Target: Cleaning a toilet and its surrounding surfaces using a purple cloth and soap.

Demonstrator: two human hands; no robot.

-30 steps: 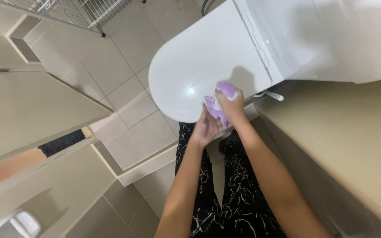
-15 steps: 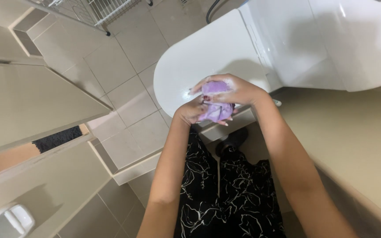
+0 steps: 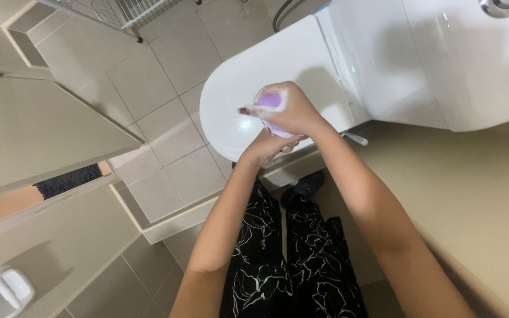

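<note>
My right hand (image 3: 284,111) is closed over a bunched purple cloth (image 3: 269,100), held just above the closed white toilet lid (image 3: 237,88). Only a small part of the cloth shows between the fingers. My left hand (image 3: 266,146) is right below the right one, its fingers pressed against the underside of the cloth and partly hidden by the right hand. Both forearms reach forward from the bottom of the view, over black trousers with a white pattern.
A white cistern (image 3: 443,59) with a chrome flush button (image 3: 502,6) stands behind the lid. A beige wall (image 3: 478,200) runs along the right. Tiled floor (image 3: 160,76), a wire rack (image 3: 119,12) at the top and a beige door (image 3: 36,135) lie to the left.
Both hands have stayed together on the purple cloth. The right hand has closed further over it, hiding most of the cloth, and the hands sit a little higher over the lid.
</note>
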